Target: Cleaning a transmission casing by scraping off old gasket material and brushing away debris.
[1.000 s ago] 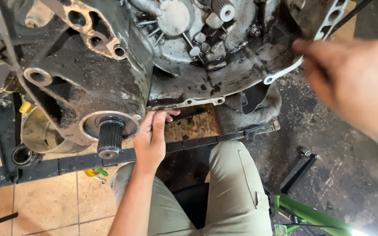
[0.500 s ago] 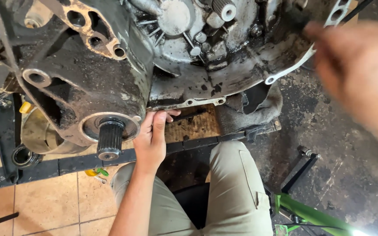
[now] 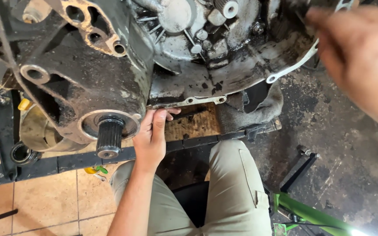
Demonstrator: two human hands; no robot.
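One large engine casing [image 3: 123, 65], filling the upper left and upper centre of the frame. Cast metal, dark grey to black on the left half, caked in grease and grime. Right half paler, bare aluminium showing through oily smears. Lower edge is a thin flange with small bolt holes, running left of centre to centre.

One splined shaft [image 3: 109, 137] sticks out of a round boss at the casing's lower left, short, black, toothed around its side.

One pale gasket strip [image 3: 292, 67] curves along the casing's right rim, upper right of frame, ending in a small eyelet.

Left hand [image 3: 152, 135], centre of frame, just right of the shaft. Palm flat against the casing's underside, fingers together and pointing up, tips touching the flange. Thumb spread slightly to the right. Not clamped on anything.

Right hand [image 3: 359, 57], upper right, close to the camera and blurred. Fingertips reach toward the casing's right rim near the gasket strip. Cannot tell whether the fingers are apart or pinched on something, nor whether they touch the casing.

Two knees in khaki trousers [image 3: 237, 192], lower centre.

One dark metal rail [image 3: 66, 161] runs across the frame below the casing.

One green frame tube [image 3: 311, 214], lower right.

One grey rag [image 3: 252, 109] lies bunched under the casing, right of centre.

Floor: tan tiles [image 3: 36, 205] lower left, stained dark concrete on the right.
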